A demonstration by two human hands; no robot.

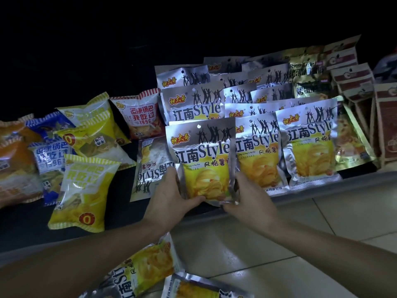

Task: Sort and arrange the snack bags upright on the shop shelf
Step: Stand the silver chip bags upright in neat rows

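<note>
Here, largest first:

Shelf [322, 186]: long, dark deck with a pale metal front lip, low above the tiled floor [279, 244]. The lip likely serves as a stop for the front bags.

Silver block [247, 97]: foil crisp bags, glossy and crinkled, flat with heat-sealed edges and a punched hang hole, ranked in rows one behind another. Each leans on the one behind, which is probably why they stay upright.

Brown packs [386, 125]: matt, paper-like, stiff and rectangular, at the far right of the shelf.

Gold packs [352, 143]: shiny, partly tucked behind the silver front row.

Loose pillow bags [86, 190]: yellow, blue, orange and red-striped, puffy with crimped ends, lying flat and askew on the left of the shelf; apparently not yet sorted.

Fallen silver bag [150, 166]: flat on its back, print sideways, just left of the front row.

Floor bags [150, 267]: two of the same silver kind lying on the tiles near the person, seemingly waiting their turn.

Held bag [204, 160]: silver and yellow, upright, at the left end of the front row and overlapping its neighbour. Judged to be in the act of being seated.

Left hand [167, 201]: fingers curled round the bag's lower left edge, thumb across the bottom.

Right hand [249, 198]: fingers closed on the lower right corner, steadying the slippery foil from both sides.
</note>
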